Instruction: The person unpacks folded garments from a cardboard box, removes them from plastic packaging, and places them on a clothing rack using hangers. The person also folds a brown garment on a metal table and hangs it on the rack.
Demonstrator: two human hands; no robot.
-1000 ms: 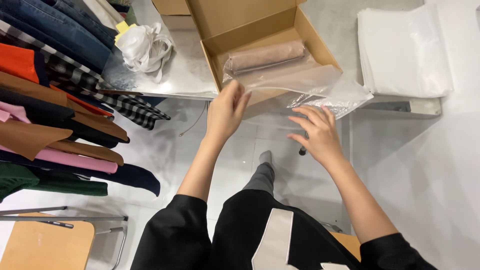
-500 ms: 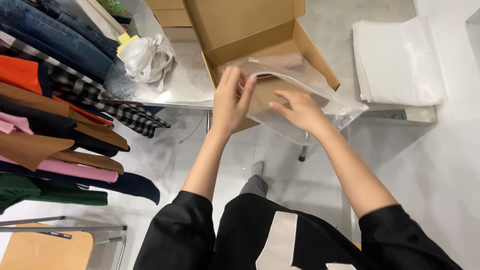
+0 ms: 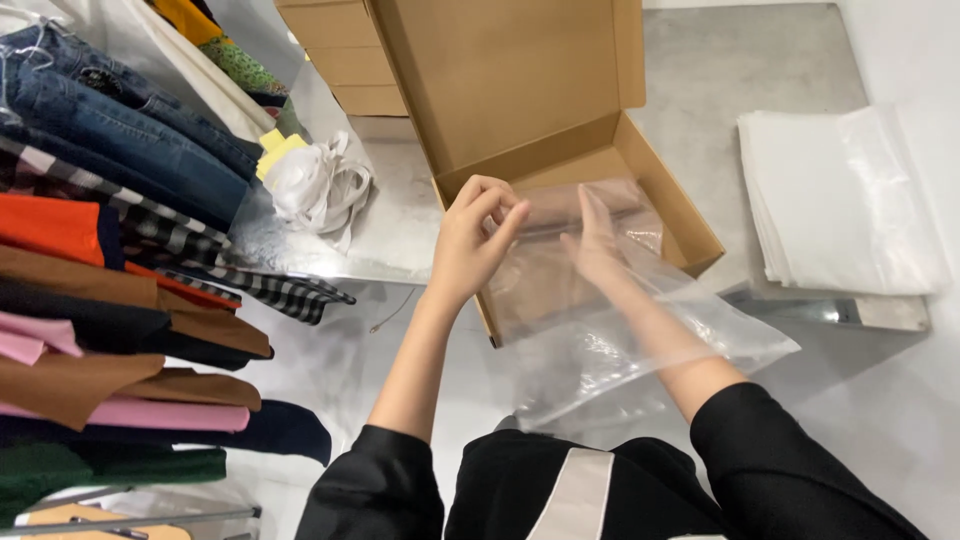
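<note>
Clear crinkled plastic bag point(image 3: 640, 340) with folded tan garment point(image 3: 560, 250) overhangs brown cardboard box point(image 3: 660, 200); left hand point(image 3: 475, 240) pinches bag edge, right hand point(image 3: 597, 240) flat inside.

Both arms reach forward from black sleeves, bare from the elbow down. The left hand point(image 3: 470, 240) is raised with the wrist bent a little, its fingers curled inward and the fingertips bunched together near the thumb in a pinch. The right hand point(image 3: 598, 240) lies flatter, palm down, with the fingers held straight and close together, pointing away from the body. The right forearm slants in from the lower right. The two hands are near each other, not touching.
</note>
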